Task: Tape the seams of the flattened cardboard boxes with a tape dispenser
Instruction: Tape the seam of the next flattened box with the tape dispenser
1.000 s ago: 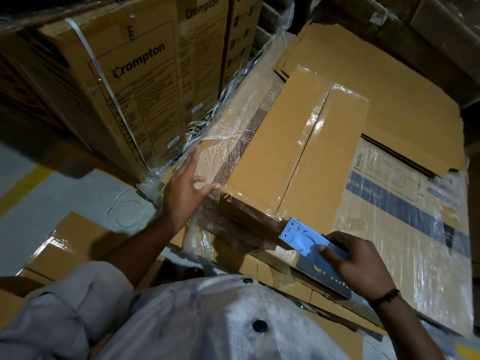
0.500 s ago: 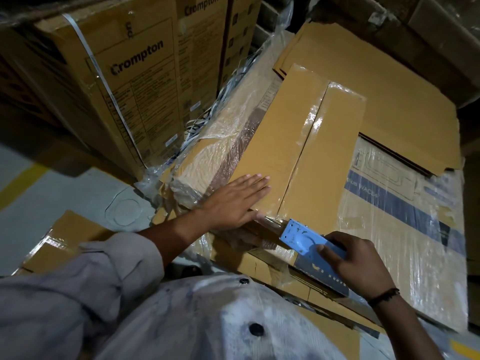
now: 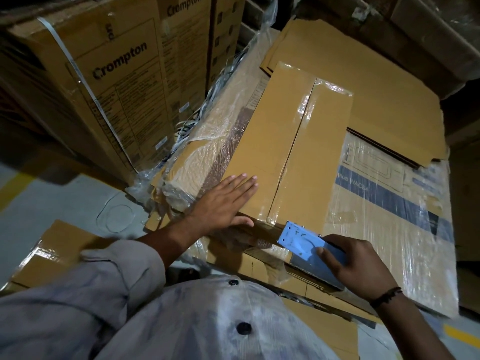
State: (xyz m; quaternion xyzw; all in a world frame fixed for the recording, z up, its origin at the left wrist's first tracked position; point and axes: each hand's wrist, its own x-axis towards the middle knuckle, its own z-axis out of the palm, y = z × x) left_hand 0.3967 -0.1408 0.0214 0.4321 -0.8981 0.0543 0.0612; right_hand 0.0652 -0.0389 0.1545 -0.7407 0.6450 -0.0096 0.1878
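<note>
A flattened brown cardboard box (image 3: 259, 157) lies on top of a stack, its centre seam (image 3: 298, 141) running away from me under shiny clear tape. My left hand (image 3: 223, 203) presses flat on the box's near left corner, fingers straight, thumb along the near edge. My right hand (image 3: 355, 263) grips a blue tape dispenser (image 3: 298, 240), whose front end sits at the box's near edge where the seam ends.
Tall printed Crompton cartons (image 3: 109, 81) stand to the left. More flat cardboard sheets (image 3: 363, 81) lie behind, and a plastic-wrapped box with a blue stripe (image 3: 389, 203) sits to the right. A taped flat box (image 3: 52, 250) lies on the grey floor at lower left.
My left hand came from the plastic-wrapped edge at the left onto the box and now presses flat on its near corner. The right hand and dispenser barely shifted.
</note>
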